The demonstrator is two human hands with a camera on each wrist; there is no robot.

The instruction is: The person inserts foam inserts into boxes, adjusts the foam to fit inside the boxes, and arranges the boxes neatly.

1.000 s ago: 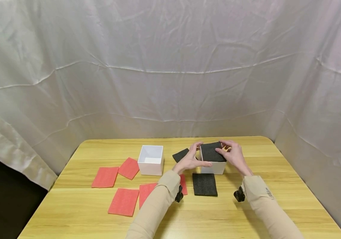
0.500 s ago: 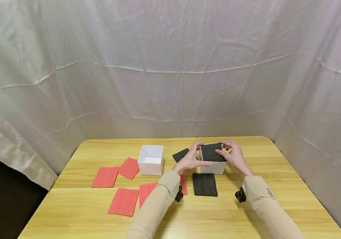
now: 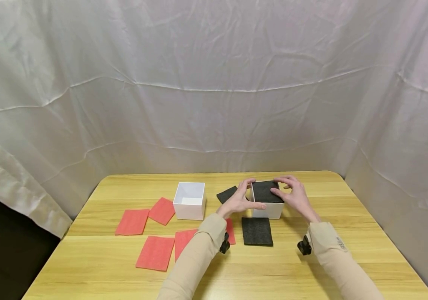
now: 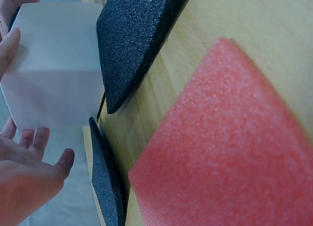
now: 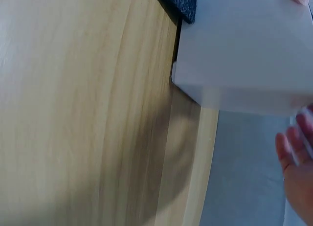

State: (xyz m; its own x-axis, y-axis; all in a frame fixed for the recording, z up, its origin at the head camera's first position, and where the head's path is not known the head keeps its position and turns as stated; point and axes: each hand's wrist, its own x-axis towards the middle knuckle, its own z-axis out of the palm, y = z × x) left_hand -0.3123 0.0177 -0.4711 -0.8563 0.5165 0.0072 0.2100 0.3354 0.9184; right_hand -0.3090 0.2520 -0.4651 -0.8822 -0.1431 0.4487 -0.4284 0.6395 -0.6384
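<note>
A white square box (image 3: 268,211) stands at the right of the table, with a black foam square (image 3: 264,191) lying level in its mouth. My left hand (image 3: 237,202) holds this box, thumb across the front face and fingertips at the left side and far rim. In the left wrist view, several fingers (image 4: 36,140) reach along the box's side. My right hand (image 3: 295,199) rests its thumb on the foam square near the right rim, while its fingers extend over the far right corner. The right wrist view shows those fingers (image 5: 293,143) spread beside the box.
Another white box (image 3: 189,211) stands open to the left. Red foam squares (image 3: 155,253) lie around it on the wooden table (image 3: 259,277), one partly under my left sleeve. One black foam square (image 3: 257,231) lies in front of the right box, another (image 3: 227,194) behind my left hand.
The black foam square has settled lower and flatter into the box's mouth. My right fingers have loosened from its far edge and the right wrist has shifted slightly right. The left hand holds still.
</note>
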